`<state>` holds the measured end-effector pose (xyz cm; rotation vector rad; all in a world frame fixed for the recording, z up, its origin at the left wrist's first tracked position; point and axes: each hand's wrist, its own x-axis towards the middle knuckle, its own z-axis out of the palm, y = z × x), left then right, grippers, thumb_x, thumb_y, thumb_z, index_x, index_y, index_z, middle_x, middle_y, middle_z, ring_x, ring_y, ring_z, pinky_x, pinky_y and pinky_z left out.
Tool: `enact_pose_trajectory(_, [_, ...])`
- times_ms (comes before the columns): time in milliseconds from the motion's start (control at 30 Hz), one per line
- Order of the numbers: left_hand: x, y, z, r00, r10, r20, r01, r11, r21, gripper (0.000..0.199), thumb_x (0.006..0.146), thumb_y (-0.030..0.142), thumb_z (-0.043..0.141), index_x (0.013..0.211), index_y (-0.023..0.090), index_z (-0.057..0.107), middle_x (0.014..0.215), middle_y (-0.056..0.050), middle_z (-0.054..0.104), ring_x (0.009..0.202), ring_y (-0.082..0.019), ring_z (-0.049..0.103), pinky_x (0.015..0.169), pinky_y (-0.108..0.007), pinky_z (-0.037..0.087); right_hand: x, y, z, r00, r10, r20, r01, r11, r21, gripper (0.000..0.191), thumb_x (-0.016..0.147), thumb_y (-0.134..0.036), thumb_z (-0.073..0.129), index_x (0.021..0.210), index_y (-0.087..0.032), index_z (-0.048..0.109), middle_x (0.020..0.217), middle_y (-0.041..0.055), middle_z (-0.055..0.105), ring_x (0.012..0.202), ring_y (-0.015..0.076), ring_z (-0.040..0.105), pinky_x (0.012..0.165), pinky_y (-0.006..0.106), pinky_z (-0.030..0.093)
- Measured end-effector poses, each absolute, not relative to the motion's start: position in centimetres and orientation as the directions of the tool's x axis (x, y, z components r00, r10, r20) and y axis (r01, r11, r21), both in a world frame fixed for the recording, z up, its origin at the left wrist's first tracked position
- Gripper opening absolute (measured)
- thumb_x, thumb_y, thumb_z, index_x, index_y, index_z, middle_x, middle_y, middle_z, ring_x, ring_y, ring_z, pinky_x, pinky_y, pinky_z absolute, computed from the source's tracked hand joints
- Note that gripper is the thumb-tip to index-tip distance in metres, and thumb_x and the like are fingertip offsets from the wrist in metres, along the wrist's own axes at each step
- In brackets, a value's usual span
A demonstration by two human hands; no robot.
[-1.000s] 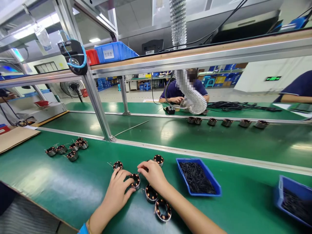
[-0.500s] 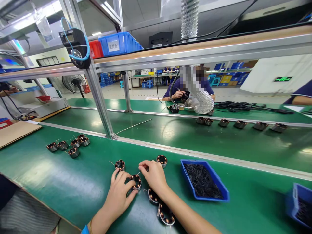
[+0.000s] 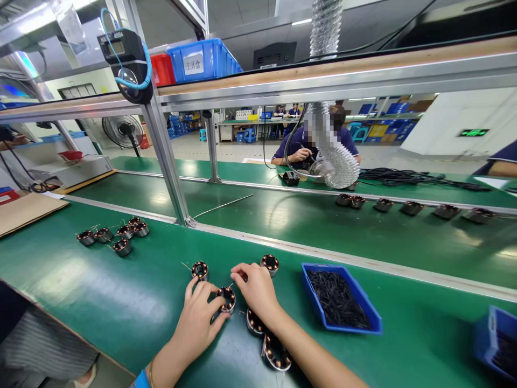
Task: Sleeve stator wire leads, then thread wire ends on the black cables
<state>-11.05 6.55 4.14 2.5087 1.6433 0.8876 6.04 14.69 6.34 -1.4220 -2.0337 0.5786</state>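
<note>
My left hand point(image 3: 201, 319) grips a ring-shaped motor stator point(image 3: 226, 299) with copper windings, its thumb and fingers around the near side. My right hand point(image 3: 254, 288) is closed in a pinch at the stator's upper right, on a thin lead wire point(image 3: 231, 284). Just beyond the left fingertips stands another stator point(image 3: 200, 270). A further stator point(image 3: 270, 264) sits past the right hand. Beside the right forearm are two stators, one nearer point(image 3: 277, 355) and one partly covered by the wrist point(image 3: 254, 321).
Right of my forearm stands a blue tray point(image 3: 375, 323) of short black pieces; another blue tray point(image 3: 482, 339) is at the right edge. Several stators point(image 3: 122, 247) sit at left. A metal post point(image 3: 165, 151) rises from the bench. Across the bench, a person point(image 3: 301, 155) works behind a flexible duct point(image 3: 343, 167).
My view has tilted slightly. Both hands keep nearly the same pose on the stator and its wire. The row of stators on the far green strip has shifted right.
</note>
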Motion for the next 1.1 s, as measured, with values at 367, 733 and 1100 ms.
enact_pose_trajectory(367, [-11.0,6.5,4.0,0.279,0.853,0.440,0.840,-0.439,0.318,0.011,0.084,0.018,0.069,0.091,0.025,0.065,0.100,-0.003,0.063,0.099,-0.025,0.058,0.107,-0.060,0.033,6.0,14.7,5.6,-0.313,0.922,0.228,0.676,0.385,-0.628,0.011,0.086,-0.018,0.070,0.084,-0.025,0.077,0.079,0.0014,0.077,0.082,0.0231,0.068,0.079,0.035,0.044])
enact_pose_trajectory(733, [-11.0,6.4,3.8,0.277,0.852,0.445,0.844,-0.437,0.310,0.010,0.085,0.017,0.067,0.092,0.025,0.065,0.100,-0.003,0.062,0.099,-0.025,0.059,0.107,-0.060,0.036,6.7,12.7,6.4,-0.419,0.857,0.300,0.611,0.511,-0.604,0.021,0.092,-0.023,0.060,0.106,-0.022,0.076,0.085,0.0043,0.078,0.083,0.0220,0.067,0.088,0.039,0.042])
enact_pose_trajectory(1100, [-10.7,8.1,4.0,0.355,0.823,0.443,0.892,-0.440,0.101,0.011,0.086,0.014,0.064,0.092,0.022,0.067,0.101,-0.007,0.068,0.098,-0.027,0.063,0.106,-0.059,0.042,10.0,12.5,8.7,-0.432,0.742,0.512,0.598,0.661,-0.453,0.024,0.094,-0.020,0.054,0.112,-0.020,0.070,0.116,0.0095,0.074,0.106,0.0258,0.065,0.095,0.044,0.044])
